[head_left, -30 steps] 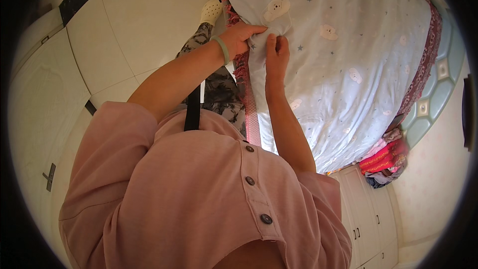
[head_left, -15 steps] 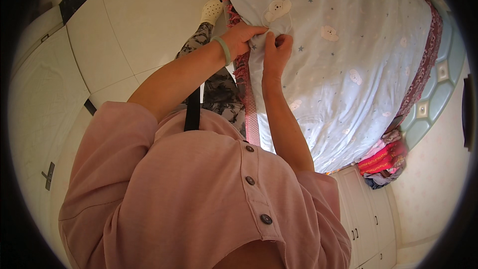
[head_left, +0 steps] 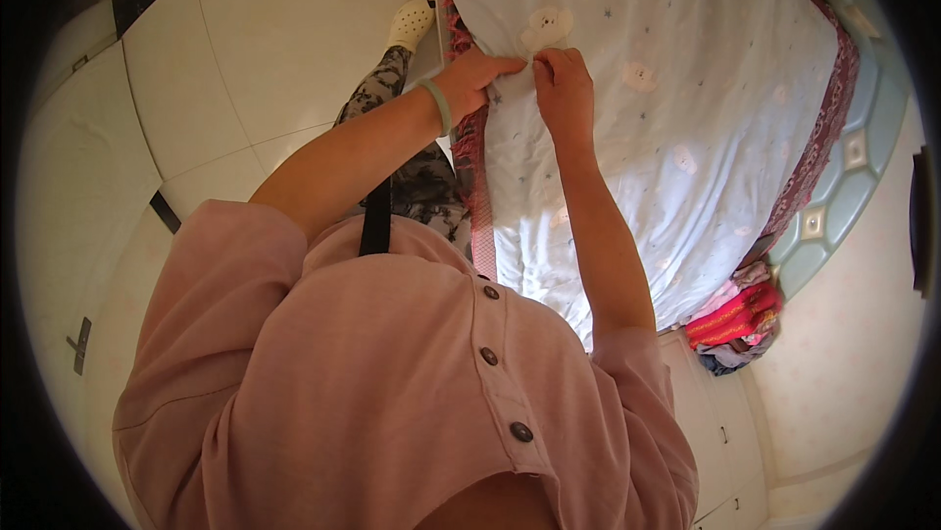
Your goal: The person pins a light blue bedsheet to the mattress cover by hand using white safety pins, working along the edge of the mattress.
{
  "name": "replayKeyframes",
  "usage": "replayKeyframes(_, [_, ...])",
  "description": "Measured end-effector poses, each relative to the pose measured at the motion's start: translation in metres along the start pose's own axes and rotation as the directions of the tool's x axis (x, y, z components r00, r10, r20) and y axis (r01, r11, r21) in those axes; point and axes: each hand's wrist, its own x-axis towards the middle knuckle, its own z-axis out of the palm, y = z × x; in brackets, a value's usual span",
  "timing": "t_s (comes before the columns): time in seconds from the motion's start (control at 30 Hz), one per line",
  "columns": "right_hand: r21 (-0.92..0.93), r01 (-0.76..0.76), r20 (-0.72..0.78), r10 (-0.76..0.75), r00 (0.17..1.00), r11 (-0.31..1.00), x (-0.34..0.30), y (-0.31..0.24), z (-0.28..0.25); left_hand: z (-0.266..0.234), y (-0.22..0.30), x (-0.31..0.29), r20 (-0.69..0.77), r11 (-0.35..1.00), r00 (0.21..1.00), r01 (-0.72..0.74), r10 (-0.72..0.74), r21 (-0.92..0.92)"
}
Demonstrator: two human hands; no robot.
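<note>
A pale blue bed cover (head_left: 627,167) with stars, moons and small white animal figures lies spread over the bed. At its left edge my left hand (head_left: 469,79), with a pale green bangle on the wrist, is closed on a fold of the cloth, index finger pointing right. Just beside that fingertip my right hand (head_left: 566,89) is held in a pinch, thumb and fingers together. Whatever is between its fingers is too small to make out. One white animal figure (head_left: 546,28) shows just beyond both hands.
A dark red fringed cloth (head_left: 470,152) shows under the cover along the bed's left side. Folded clothes (head_left: 735,319) lie near a light green padded headboard (head_left: 855,167). White cabinets (head_left: 711,422) stand lower right. My foot in a cream clog (head_left: 410,24) rests on pale floor tiles (head_left: 284,40).
My right hand has shifted slightly right and up, turning so that its back faces up, its fingertips a little apart from the left ones. My left hand stays nearly in place.
</note>
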Motion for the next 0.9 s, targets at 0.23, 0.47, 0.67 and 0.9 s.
replayKeyframes(0.23, [0.106,0.031,0.141,-0.046,0.989,0.994,0.018,0.01,-0.005,-0.006,-0.003,0.004,0.087,0.999,0.995,-0.045,0.045,0.005])
replayKeyframes(0.47, [0.55,-0.121,-0.14,0.234,0.962,0.826,0.078,-0.013,-0.028,-0.016,-0.001,0.018,0.122,0.995,0.99,-0.084,0.077,0.057])
replayKeyframes(0.67, [0.649,-0.179,0.129,0.125,0.984,0.74,0.135,-0.045,-0.085,-0.011,-0.003,0.01,0.012,0.998,1.0,-0.022,0.023,-0.058])
replayKeyframes(0.9, [-0.32,0.446,-0.238,-0.526,0.816,0.836,0.219,-0.005,-0.283,-0.014,0.004,0.015,0.038,1.0,0.999,-0.02,0.02,0.004])
